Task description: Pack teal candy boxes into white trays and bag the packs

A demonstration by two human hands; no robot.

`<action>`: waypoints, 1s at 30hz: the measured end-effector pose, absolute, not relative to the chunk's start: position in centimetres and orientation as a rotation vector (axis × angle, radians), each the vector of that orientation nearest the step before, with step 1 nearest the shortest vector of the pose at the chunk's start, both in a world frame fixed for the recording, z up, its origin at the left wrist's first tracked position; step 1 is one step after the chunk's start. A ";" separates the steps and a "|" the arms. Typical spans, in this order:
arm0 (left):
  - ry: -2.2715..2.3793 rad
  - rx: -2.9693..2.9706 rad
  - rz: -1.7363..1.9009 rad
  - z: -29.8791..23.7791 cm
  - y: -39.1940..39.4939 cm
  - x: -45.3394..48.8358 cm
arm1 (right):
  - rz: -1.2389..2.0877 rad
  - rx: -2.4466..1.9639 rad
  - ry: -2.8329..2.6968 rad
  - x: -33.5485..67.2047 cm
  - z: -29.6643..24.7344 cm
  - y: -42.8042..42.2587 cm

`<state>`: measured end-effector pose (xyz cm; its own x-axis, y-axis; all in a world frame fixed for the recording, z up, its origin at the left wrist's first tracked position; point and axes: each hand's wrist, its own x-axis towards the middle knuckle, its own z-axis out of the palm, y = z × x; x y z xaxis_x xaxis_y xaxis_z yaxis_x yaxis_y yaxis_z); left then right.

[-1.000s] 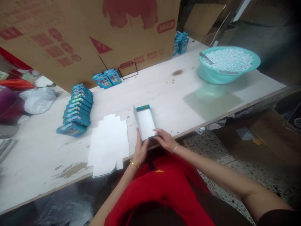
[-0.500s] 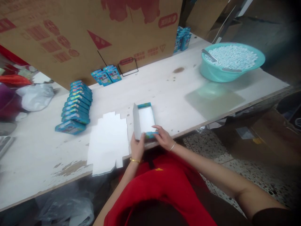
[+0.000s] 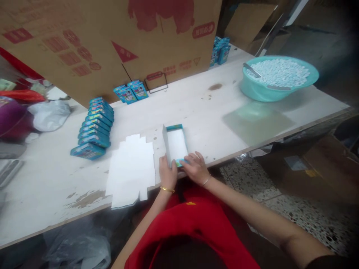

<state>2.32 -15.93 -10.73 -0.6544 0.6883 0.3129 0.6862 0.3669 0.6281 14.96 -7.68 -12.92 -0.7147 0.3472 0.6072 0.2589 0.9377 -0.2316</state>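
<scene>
A small blue cardboard box (image 3: 177, 144), white inside, lies on the table in front of me with its lid flap standing up on the left. My left hand (image 3: 168, 171) grips the near left corner, thumb against the near wall. At the near right corner, my right hand (image 3: 195, 168) has its fingers bent on the near wall and right side; some fingertips are hidden. Just left of the box rests a stack of flat white box blanks (image 3: 131, 170), reaching the table's front edge.
A row of blue boxes (image 3: 97, 129) stands at left, with more blue packets (image 3: 130, 92) against a large brown carton (image 3: 112, 48). On the right, a turquoise basin (image 3: 266, 93) holds pale blue pieces and a metal scoop (image 3: 252, 70). Plastic bags (image 3: 50, 114) lie far left.
My right hand's fingers have shifted along the box's near end, toward its near right corner. The box remains in place between both hands. The camera view has tilted slightly.
</scene>
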 end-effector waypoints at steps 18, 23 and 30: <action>2.538 1.163 1.238 -11.1 -15.9 2.5 | 0.322 -0.409 -2.935 12.9 -10.4 -6.6; 2.150 1.458 1.217 -9.3 -18.5 -0.1 | 0.331 -0.197 -3.088 13.7 -8.9 -4.8; 2.016 2.446 0.252 -3.8 -16.0 -6.4 | 0.153 0.292 -3.131 17.1 -7.6 1.1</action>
